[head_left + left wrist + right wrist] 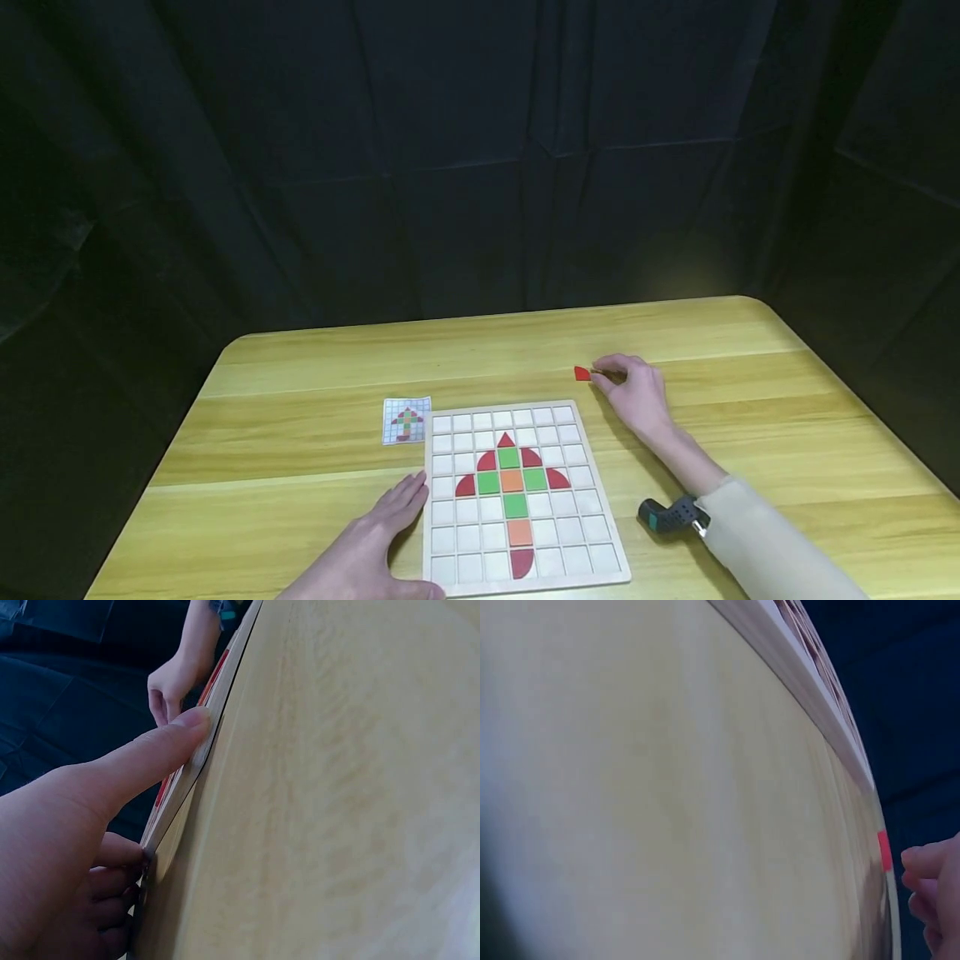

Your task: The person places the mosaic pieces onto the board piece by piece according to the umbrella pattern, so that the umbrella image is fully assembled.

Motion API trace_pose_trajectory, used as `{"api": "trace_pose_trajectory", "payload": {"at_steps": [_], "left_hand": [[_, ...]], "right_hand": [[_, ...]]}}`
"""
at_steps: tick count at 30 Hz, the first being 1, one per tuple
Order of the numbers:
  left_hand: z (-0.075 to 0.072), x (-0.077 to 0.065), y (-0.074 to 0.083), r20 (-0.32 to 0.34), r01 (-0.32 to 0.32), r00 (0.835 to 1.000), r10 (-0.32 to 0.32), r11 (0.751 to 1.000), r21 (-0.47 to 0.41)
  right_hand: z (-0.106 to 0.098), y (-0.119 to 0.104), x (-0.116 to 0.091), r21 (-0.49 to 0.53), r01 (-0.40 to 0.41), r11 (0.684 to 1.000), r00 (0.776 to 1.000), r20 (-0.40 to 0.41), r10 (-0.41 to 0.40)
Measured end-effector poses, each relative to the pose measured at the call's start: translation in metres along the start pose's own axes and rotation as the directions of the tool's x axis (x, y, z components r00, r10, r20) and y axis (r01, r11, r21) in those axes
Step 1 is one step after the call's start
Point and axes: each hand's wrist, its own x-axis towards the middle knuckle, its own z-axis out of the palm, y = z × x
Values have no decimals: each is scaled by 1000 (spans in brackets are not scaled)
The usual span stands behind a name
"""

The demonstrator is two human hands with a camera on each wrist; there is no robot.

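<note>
A square grid board point(470, 569) with white cells carries red, green and orange tiles in an arrow-like pattern. My left hand point(367, 546) rests against the board's left edge, fingers fairly straight and thumb at the near left corner. In the left wrist view that thumb point(161, 754) touches the board's rim. Beyond the board's far right corner, my right hand point(637, 396) reaches low over the table beside a red quarter-round tile point(582, 374). The right wrist view shows the tile point(885, 851) with a small gap to the thumb tip point(909, 856).
A small pattern card point(407, 420) with a similar arrow design lies by the board's far left corner. The wooden table point(300, 417) ends at a dark curtain point(480, 167). A black wrist device point(671, 514) is at my right sleeve.
</note>
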Motion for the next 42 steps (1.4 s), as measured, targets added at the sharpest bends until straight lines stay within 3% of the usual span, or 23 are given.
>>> {"api": "trace_pose_trajectory", "payload": {"at_steps": [3,7,17,29,42], "left_hand": [[-2,1,2,10,19,1000,-19,1000,-10],[-4,1,2,13,30,999,-30,999,-16],[0,-1,0,-6,-28,1000,28,1000,13],[0,1,0,9,9,1000,-9,1000,2],[1,0,1,2,10,1000,-10,1000,-5]], "right_hand": [[-3,-6,-6,-19,29,999,999,-40,-29],[-2,-13,-11,-41,46,998,998,-35,-48],[9,-9,4,-57,-52,997,998,40,55],[19,-14,16,-37,19,999,995,96,-15],[4,-9,-5,22,65,998,993,97,-67]]}}
